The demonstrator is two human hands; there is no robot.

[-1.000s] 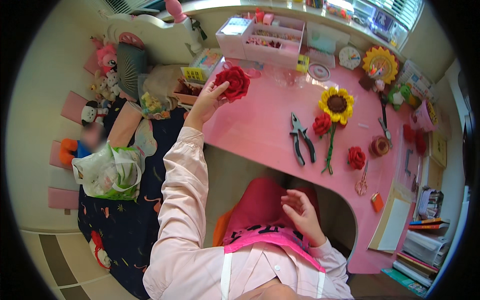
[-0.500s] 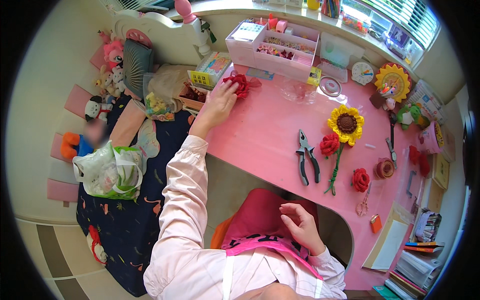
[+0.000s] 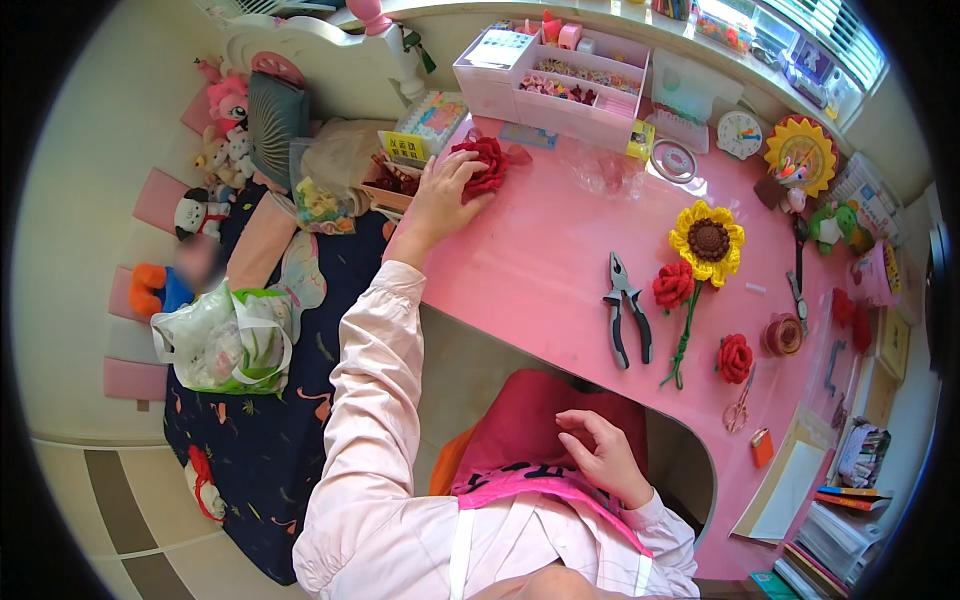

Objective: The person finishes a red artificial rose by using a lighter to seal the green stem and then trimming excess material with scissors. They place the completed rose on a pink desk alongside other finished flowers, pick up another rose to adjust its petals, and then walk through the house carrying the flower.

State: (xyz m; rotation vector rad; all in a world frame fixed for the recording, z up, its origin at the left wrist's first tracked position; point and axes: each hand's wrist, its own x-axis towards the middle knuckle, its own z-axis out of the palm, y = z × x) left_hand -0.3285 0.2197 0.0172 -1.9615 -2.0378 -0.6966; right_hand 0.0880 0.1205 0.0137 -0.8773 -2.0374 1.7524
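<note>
My left hand (image 3: 447, 203) reaches to the far left of the pink desk, its fingers apart and lying against a red ribbon-like rose (image 3: 488, 165). Close to my lap hovers my right hand (image 3: 607, 455), empty, with loosely bent fingers and the thumb apart. Mid-desk lie a yellow knitted sunflower (image 3: 712, 265) with a brown centre and green stem, and a red knitted rose (image 3: 673, 285) against it. Pliers (image 3: 625, 310) with dark handles rest to their left. Another red knitted rose (image 3: 734, 358) is on the right, near pink-handled scissors (image 3: 737, 408).
A lilac organizer box (image 3: 550, 85) stands at the back. A roll of reddish ribbon (image 3: 783, 335), an orange-red small box (image 3: 762, 447) and a watch (image 3: 797, 295) lie on the right. Beside the desk's left edge is a bed with a plastic bag (image 3: 225, 340).
The view has shifted slightly, moving the desk items rightward in the picture. My left hand has edged onto the red rose, its fingers bending more. My right hand stays near my lap.
</note>
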